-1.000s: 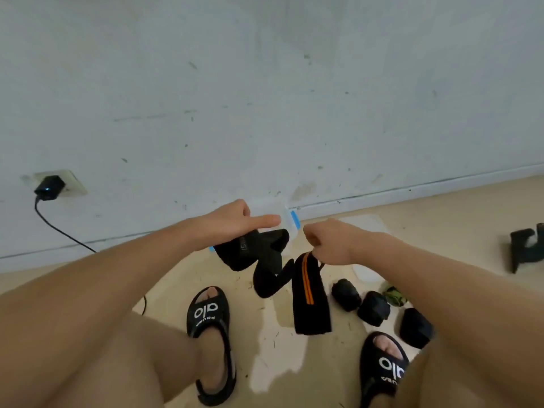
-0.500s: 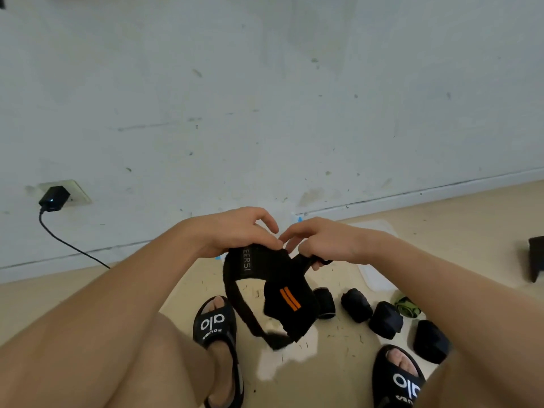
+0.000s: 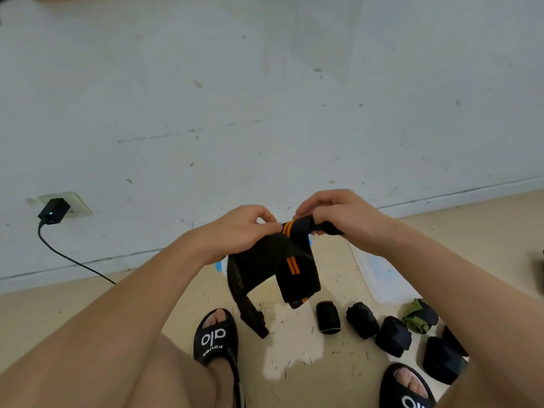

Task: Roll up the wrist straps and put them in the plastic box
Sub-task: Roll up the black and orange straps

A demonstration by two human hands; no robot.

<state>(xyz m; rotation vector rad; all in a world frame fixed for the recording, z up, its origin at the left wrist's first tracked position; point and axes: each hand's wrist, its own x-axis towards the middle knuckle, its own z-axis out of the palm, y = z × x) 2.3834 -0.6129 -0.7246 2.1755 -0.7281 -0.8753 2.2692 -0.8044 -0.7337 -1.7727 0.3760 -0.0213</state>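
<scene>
At frame centre, left hand (image 3: 244, 231) and right hand (image 3: 338, 214) each pinch the black orange-striped wrist strap (image 3: 282, 260); rolled straps (image 3: 365, 322) lie lower right on the floor (image 3: 294, 363)

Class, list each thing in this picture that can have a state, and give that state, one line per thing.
Black-and-orange wrist strap: unrolled, held up, ends hanging.
Left hand: pinches the strap.
Right hand: curled round the strap's upper end.
Black rolled straps: rolled, on the floor.
Green-and-black rolled strap: rolled, on the floor.
Plastic box: on the floor, mostly hidden.
Charger: plugged into the wall socket.
</scene>
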